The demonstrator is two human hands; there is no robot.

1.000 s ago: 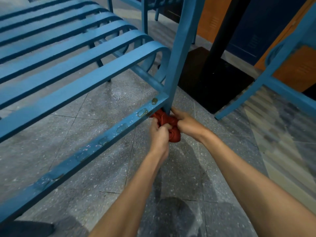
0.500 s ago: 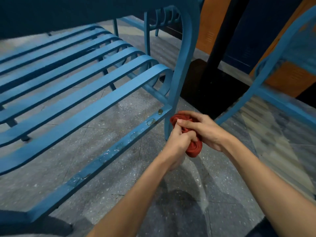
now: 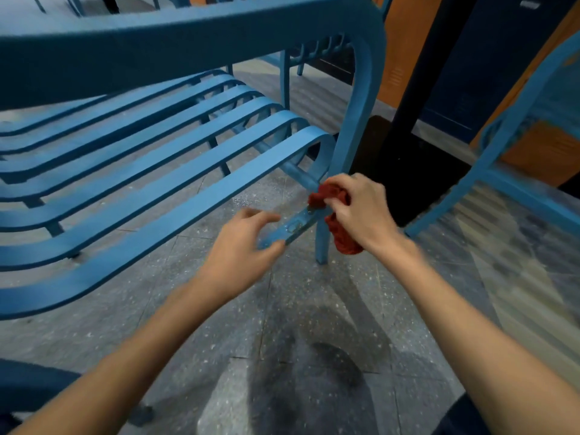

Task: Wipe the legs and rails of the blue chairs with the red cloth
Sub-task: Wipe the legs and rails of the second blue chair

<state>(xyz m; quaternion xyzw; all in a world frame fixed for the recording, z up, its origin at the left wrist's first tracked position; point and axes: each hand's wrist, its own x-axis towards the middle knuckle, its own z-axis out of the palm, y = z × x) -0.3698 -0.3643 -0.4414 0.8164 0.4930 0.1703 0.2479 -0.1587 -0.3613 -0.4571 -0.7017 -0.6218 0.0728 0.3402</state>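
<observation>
Red cloth (image 3: pixel 343 238), a crumpled wad of terry fabric, sits low at the back corner of the nearest blue slatted metal chair (image 3: pixel 175 196), pressed where the flat lower side rail (image 3: pixel 295 226) meets the upright rear leg (image 3: pixel 322 243); part of it bunches above the rail and the rest hangs beside the leg, clear of the speckled grey stone floor (image 3: pixel 282 356).

Our right hand (image 3: pixel 364 211) grips the cloth, fingers curled round the upper bunch and knuckles towards us; our left hand (image 3: pixel 238 252) is apart from it, further along the same rail, holding nothing, with the thumb below the rail and the loosely curved fingers above it; motion blur keeps us from telling whether they touch the metal.

We see the rail's paint chipped, with small metal fittings near the joint; the chair's curved back frame arches across the top of the view and runs down into the leg being wiped.

Towards the right edge of the floor stands a second blue metal chair (image 3: pixel 489 158), well apart from our hands; between the two chairs rises a black square post (image 3: pixel 420 73) on a dark flat base plate (image 3: pixel 408 183); behind it are orange locker doors (image 3: pixel 405 42) and dark blue ones (image 3: pixel 470 73); a third blue chair's legs (image 3: pixel 284 80) show beyond the seat slats.
</observation>
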